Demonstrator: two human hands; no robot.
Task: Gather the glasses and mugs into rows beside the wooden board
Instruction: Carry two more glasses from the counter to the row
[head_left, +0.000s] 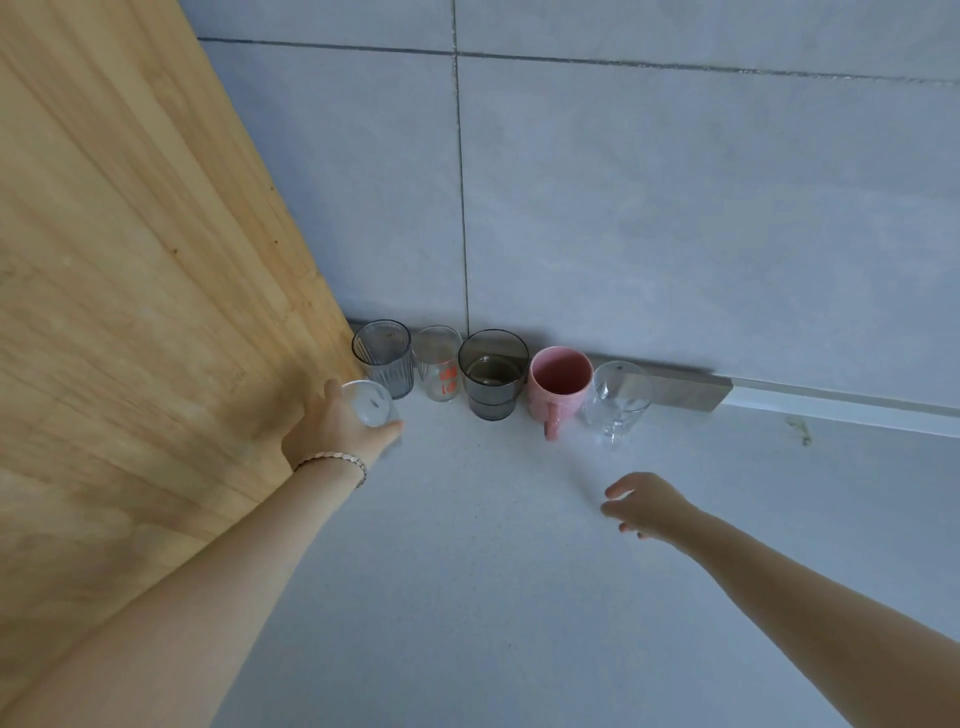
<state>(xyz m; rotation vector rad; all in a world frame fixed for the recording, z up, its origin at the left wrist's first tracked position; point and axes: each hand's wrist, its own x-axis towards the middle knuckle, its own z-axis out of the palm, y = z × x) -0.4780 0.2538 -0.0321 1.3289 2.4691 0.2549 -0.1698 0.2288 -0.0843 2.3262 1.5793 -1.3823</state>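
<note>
The left hand (337, 428) grips a clear glass (370, 404) just in front of the back row, beside the board (145, 291); the right hand (647, 506) hangs open, empty. Set down carelessly, it could knock the ribbed glass (383, 356) — they nearly touch.

Pale wooden board (130, 286); ribbed smoky-grey glass (384, 358); clear glass with red print (439, 364); speckled pink mug (560, 384).

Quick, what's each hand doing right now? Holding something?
Left hand: closed around a clear glass, next to the wooden board.
Right hand: open, fingers spread, holding nothing.
</note>
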